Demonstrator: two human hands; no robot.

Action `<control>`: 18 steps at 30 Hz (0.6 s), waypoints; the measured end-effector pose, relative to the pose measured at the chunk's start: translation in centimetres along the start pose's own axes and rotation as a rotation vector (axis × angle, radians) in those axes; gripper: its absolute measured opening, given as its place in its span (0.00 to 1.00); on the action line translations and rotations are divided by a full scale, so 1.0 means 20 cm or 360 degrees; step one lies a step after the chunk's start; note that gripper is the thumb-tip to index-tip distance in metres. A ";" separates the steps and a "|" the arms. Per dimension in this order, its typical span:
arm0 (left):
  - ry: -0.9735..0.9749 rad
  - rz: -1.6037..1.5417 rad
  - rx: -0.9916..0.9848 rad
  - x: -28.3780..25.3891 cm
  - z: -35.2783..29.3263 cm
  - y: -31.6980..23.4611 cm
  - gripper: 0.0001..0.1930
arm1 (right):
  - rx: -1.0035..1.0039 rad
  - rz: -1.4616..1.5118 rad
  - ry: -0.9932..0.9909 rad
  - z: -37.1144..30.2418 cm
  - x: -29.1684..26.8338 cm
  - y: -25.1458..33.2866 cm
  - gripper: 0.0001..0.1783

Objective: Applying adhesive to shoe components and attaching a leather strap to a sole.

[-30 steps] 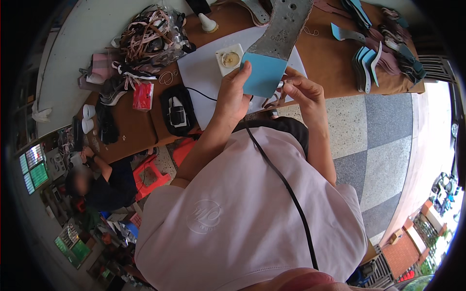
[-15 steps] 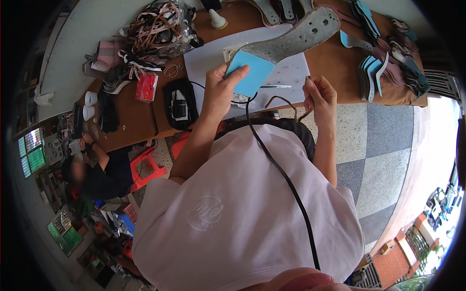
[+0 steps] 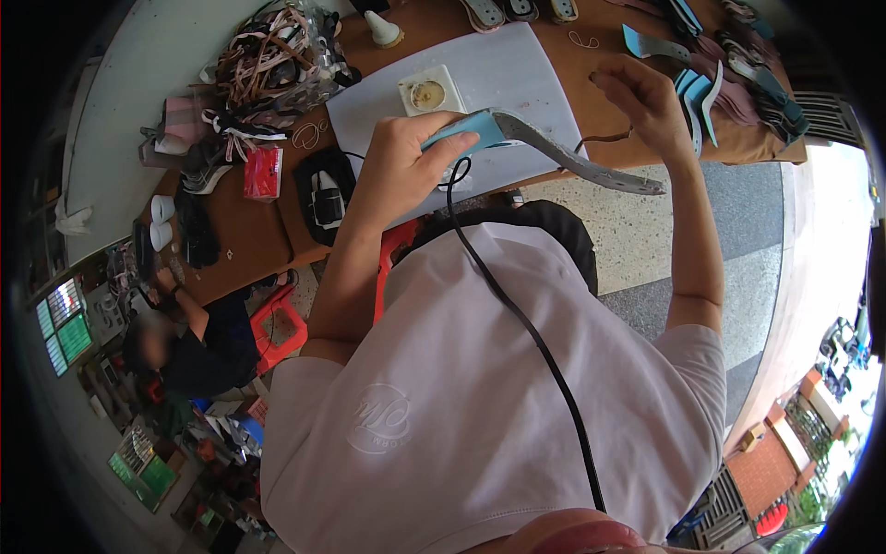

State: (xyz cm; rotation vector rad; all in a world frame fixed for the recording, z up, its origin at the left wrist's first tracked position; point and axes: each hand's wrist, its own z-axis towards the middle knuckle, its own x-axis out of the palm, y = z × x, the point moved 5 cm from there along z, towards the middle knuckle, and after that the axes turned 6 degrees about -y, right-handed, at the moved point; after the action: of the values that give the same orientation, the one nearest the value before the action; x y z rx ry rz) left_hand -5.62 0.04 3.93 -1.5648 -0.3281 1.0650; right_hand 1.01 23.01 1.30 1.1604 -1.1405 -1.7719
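My left hand (image 3: 406, 162) grips a curved shoe insole (image 3: 591, 168) by its blue end, thumb on the blue face. The grey part of the insole stretches to the right, seen nearly edge-on, over the front edge of a white board (image 3: 360, 111). Raised to the right of it is my right hand (image 3: 651, 106), closed, with thumb and forefinger pinched together. A thin brown strap (image 3: 604, 138) trails from its lower side toward the insole; the fingers hide the rest. A square white dish (image 3: 427, 94) with yellowish residue sits on the board beyond my left hand.
Blue and pink insoles (image 3: 697, 97) lie at the table's right. At the left are a heap of straps (image 3: 277, 60), a red packet (image 3: 264, 174) and a black case (image 3: 323, 198). A black cable (image 3: 521, 309) runs down my front. Another person (image 3: 198, 337) sits far left.
My left hand has lowered and tilted the insole from face-on to nearly edge-on. My right hand has moved up and to the right, with the brown strap.
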 end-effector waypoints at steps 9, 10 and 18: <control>0.0166 0.0119 0.0215 0.04 0.04 -0.07 0.10 | -0.0239 -0.0312 0.0660 0.14 0.18 0.21 0.06; 0.0154 0.0169 0.0161 0.02 0.05 -0.05 0.10 | -0.0260 -0.0360 0.0666 0.15 0.20 0.19 0.06; -0.0891 -0.0184 -0.0519 -0.59 -0.21 0.40 0.11 | 0.0118 -0.0130 0.0216 0.33 0.00 -0.09 0.07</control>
State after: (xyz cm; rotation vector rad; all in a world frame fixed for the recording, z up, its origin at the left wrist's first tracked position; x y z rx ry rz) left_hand -11.55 -13.49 1.68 -1.4786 -1.0029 1.3983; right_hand -5.40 25.60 1.03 1.3672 -1.0998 -1.6949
